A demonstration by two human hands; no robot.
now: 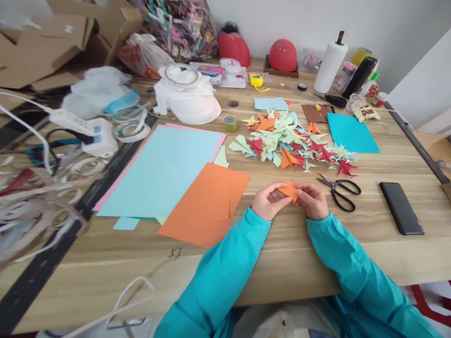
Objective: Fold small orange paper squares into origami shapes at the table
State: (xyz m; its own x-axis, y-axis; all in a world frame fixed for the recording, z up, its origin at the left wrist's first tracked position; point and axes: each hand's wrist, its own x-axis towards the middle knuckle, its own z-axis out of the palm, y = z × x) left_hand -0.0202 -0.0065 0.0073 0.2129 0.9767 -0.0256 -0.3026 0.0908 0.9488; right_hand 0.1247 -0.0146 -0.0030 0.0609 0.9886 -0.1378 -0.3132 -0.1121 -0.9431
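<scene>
A small folded piece of orange paper is held just above the table between both hands. My left hand pinches its left side between thumb and fingers. At its right side, my right hand grips the edge in the same way. Beyond the hands lies a heap of folded paper figures in pale green, orange, red and light blue. Black-handled scissors rest to the right of my right hand, blades partly apart. Left of my left hand, orange sheets overlap a light blue sheet.
A dark phone lies at the right. Turquoise paper sits behind the scissors. A paper roll, a yellow tape measure and red domes stand at the back. Tangled cables and straps crowd the left side.
</scene>
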